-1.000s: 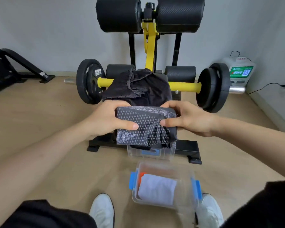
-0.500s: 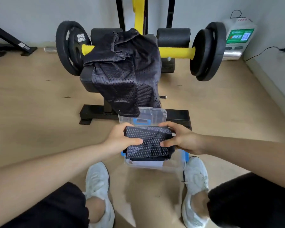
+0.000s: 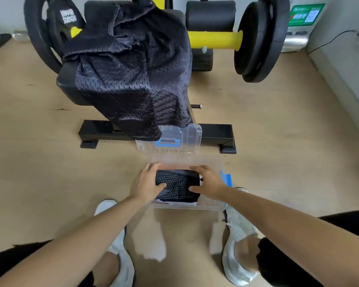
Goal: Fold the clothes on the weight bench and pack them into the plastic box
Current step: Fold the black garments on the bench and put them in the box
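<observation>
A folded black garment with small white dots lies inside the clear plastic box on the floor between my feet. My left hand grips its left side and my right hand grips its right side, both down inside the box. A sliver of white cloth shows under the garment. A dark mesh garment is draped unfolded over the black weight bench, hanging off its near end. The box's clear lid with a blue clip leans against the bench's base.
The bench's black floor bar runs just behind the box. A yellow bar with black weight plates crosses behind the bench. A white device stands by the right wall. My white shoes flank the box on the wooden floor.
Both hands have carried the folded dotted garment down from bench height into the plastic box. My view has tipped downward with them.
</observation>
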Demonstrator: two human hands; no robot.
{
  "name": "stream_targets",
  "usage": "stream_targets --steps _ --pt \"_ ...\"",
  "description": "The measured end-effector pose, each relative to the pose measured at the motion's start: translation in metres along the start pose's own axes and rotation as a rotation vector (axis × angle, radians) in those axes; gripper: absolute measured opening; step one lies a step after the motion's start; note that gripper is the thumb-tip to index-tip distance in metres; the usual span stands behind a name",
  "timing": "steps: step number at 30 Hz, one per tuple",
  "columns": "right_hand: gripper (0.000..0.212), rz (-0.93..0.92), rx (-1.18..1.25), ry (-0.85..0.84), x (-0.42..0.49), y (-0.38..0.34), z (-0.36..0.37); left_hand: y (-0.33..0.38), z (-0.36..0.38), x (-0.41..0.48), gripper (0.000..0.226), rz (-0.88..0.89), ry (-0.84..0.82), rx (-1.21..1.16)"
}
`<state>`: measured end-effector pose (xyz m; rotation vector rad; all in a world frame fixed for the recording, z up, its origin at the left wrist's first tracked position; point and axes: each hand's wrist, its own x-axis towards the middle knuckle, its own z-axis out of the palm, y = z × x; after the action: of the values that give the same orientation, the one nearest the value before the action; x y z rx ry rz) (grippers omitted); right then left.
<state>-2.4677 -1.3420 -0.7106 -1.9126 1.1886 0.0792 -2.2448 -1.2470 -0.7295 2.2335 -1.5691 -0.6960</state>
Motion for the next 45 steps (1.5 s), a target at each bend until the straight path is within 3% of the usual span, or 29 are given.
stream_targets --steps 2,5,10,15,20,26,34,38,41,45 --pt "0.067 -0.131 -0.265 -0.058 0.003 0.015 0.008 -0.013 0.001 -0.002 0.059 0.177 -0.016 0.259" --pt "0.044 -0.264 -0.474 -0.166 0.002 0.023 0.016 -0.018 0.000 -0.012 0.060 0.322 -0.199 0.398" --pt "0.051 -0.120 -0.615 -0.367 0.000 0.019 0.018 -0.010 0.012 -0.025 0.091 0.308 -0.442 0.570" --pt "0.052 -0.045 -0.632 -0.438 0.001 0.007 0.013 -0.001 0.011 -0.024 0.113 0.269 -0.474 0.590" --pt "0.043 -0.161 -0.618 -0.272 -0.006 -0.004 0.002 0.004 0.003 -0.023 0.085 0.293 -0.400 0.539" --pt "0.039 -0.231 -0.710 -0.267 -0.024 -0.022 -0.039 0.031 -0.032 -0.026 0.042 0.349 -0.388 0.473" --pt "0.029 -0.342 -0.649 -0.050 -0.051 -0.109 -0.136 0.107 -0.139 -0.049 0.032 0.652 -0.128 0.561" --pt "0.010 -0.412 -0.554 0.154 -0.072 -0.156 -0.182 0.125 -0.201 -0.060 0.033 0.806 0.142 0.570" --pt "0.006 -0.469 -0.455 0.303 -0.074 -0.189 -0.210 0.138 -0.241 -0.051 0.029 0.773 0.333 0.526" --pt "0.004 -0.536 -0.322 0.438 -0.053 -0.215 -0.230 0.150 -0.282 -0.020 0.040 0.576 0.498 0.446"
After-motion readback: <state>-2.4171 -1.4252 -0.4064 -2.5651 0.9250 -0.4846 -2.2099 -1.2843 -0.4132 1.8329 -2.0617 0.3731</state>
